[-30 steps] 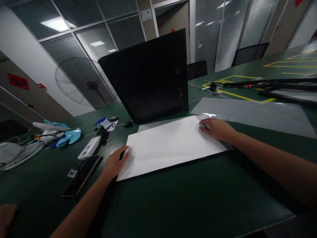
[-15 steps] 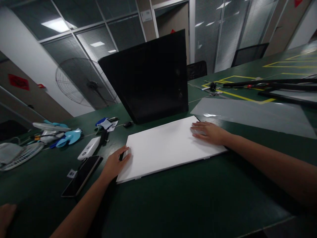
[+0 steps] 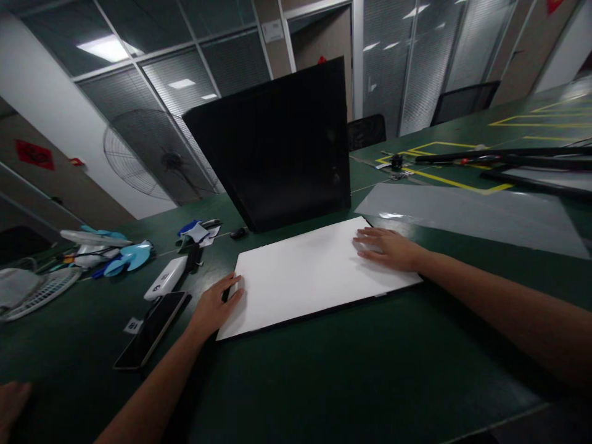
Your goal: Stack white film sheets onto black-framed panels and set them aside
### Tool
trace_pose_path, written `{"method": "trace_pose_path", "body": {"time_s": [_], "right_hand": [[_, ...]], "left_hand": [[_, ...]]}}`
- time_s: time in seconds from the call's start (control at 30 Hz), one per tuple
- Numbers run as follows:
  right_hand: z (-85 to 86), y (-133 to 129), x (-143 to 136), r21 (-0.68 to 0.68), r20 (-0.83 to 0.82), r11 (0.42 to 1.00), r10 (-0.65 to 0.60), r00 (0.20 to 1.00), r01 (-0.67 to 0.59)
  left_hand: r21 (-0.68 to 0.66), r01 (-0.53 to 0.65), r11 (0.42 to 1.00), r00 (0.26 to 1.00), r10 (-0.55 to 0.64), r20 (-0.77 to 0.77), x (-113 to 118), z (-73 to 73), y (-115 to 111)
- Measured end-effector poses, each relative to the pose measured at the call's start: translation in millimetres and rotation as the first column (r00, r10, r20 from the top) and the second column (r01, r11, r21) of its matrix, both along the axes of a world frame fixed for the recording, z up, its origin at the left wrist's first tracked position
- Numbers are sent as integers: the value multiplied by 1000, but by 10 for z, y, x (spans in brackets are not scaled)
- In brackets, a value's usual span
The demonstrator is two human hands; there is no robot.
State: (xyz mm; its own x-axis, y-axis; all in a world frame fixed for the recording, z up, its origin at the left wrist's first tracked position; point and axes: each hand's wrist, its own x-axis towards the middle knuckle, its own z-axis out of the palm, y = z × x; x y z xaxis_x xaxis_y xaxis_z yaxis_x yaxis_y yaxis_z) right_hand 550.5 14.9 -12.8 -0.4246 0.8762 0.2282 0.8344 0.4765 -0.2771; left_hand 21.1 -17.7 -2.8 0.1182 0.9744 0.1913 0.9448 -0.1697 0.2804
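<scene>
A thin white rectangular sheet (image 3: 296, 277) lies flat on the green table, with a dark strip showing along its near edge and a small pale tab at the near right. My left hand (image 3: 217, 305) rests at the sheet's left edge, thumb and fingers apart, fingertips on the white surface. Across the right end, my right hand (image 3: 391, 248) lies with its fingers stretched out flat on top. Neither hand is wrapped round anything. Behind the sheet stands a large black panel (image 3: 277, 148), tilted.
To the left lie a phone (image 3: 152, 330), a white device (image 3: 166, 279) and a small blue fan (image 3: 129, 256). A clear plastic film (image 3: 472, 216) and black frame strips (image 3: 504, 154) are on the right. Another person's hand (image 3: 13, 401) shows at lower left.
The sheet's near edge has shifted slightly away from me, and a dark strip now shows beneath it. The near left tab is no longer visible. Both hands stay almost in place.
</scene>
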Motion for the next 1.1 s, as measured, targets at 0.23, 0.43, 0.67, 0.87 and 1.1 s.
{"method": "trace_pose_path", "body": {"time_s": [0.23,0.43,0.67,0.87,1.1], "right_hand": [[-76,415,630,389,25,861,-365,931,327],[-203,924,1046,160,218,906,-419,881,391],[-207,1268,1135,6,209,876,-472,856,482],[-133,1161,1068,-1,184,850,-518,836,527],[32,816,733,126,149,773,-635,758,622]], "left_hand": [[-24,2,1000,1000,-2,-7,12,30,-10],[-28,-7,1000,1000,7,13,-17,2,1],[-23,-1,1000,1000,1,-4,-4,9,-7],[-12,-20,1000,999,19,-25,2,9,7],[-4,-19,1000,999,18,-44,2,8,22]]}}
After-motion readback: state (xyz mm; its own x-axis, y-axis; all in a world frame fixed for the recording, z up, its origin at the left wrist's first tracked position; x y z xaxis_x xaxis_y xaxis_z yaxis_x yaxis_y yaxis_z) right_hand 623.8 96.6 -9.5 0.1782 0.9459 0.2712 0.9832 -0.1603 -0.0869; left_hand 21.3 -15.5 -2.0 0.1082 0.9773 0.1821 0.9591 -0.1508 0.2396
